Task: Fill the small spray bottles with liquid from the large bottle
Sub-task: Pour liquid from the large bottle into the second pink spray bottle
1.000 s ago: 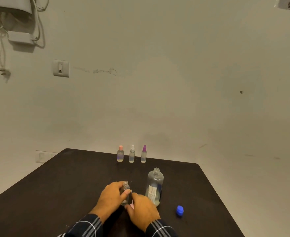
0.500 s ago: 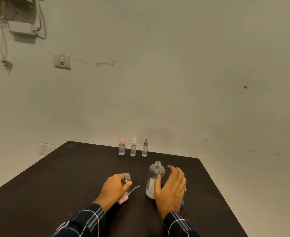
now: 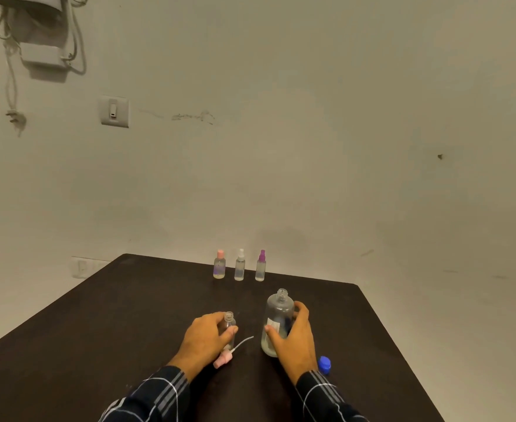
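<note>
The person's left hand [image 3: 205,335] is wrapped around a small uncapped bottle [image 3: 229,324] that stands upright on the dark table [image 3: 104,324], thumb across its front, its open neck showing above the fingers. The right hand [image 3: 291,336] grasps the large bottle [image 3: 276,322] low on its body, thumb on the label side and fingers curled round the far side; this bottle also stands upright and uncapped, with liquid showing only near its base. The two bottles stand near each other but apart, the large one at 3 o'clock from the small one.

A pink spray top [image 3: 224,359] with its thin tube lies on the table just at 6 o'clock of the small bottle. A blue cap [image 3: 324,364] lies at 5 o'clock of the large bottle, beside the right wrist. Three capped spray bottles [image 3: 239,265] stand in a row at 12 o'clock, near the table's far edge.

Assessment: the step in hand is the pour. The small neck is narrow, so the large bottle's mouth should be brought right over it and tipped slowly. The left hand should hold the small bottle firmly down. The loose tube lies close to the pouring path and could be wetted or knocked.
</note>
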